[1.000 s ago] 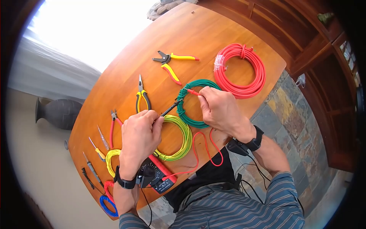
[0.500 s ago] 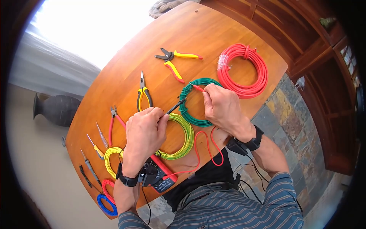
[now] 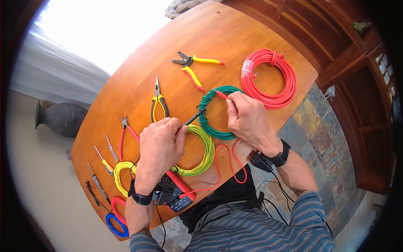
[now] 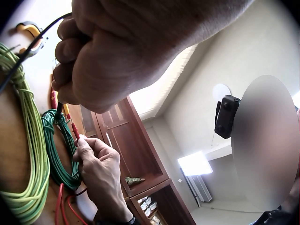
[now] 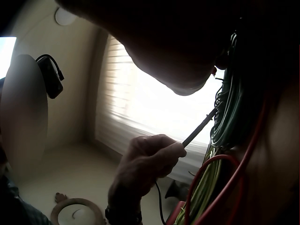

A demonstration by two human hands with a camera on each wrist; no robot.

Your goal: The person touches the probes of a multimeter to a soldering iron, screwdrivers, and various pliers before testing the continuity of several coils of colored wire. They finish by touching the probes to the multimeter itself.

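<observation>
My left hand [image 3: 161,140] grips a black test probe [image 3: 194,118], its tip end at the left side of a green wire coil [image 3: 222,135]. In my right hand [image 3: 250,117] a red test probe [image 3: 221,95] is pinched between thumb and fingers, pointing at the coil's upper left, where the wire is wrapped round itself. The right wrist view shows the black probe [image 5: 199,130] reaching up to the coil's wrapping. A red lead [image 3: 218,168] loops from the multimeter [image 3: 181,199], which lies partly behind my left wrist.
A green-yellow wire coil [image 3: 208,153] lies below the green one, and a thick red coil [image 3: 289,80] to its right. Wire strippers [image 3: 187,64], long-nose pliers [image 3: 157,94] and side cutters [image 3: 123,136] lie farther left. Screwdrivers, a soldering iron [image 3: 97,182] and smaller coils line the left edge.
The view has shifted slightly, so the tabletop tools appear a little displaced. The red probe now slants more steeply at the green coil's wrapping. Both hands keep their probes.
</observation>
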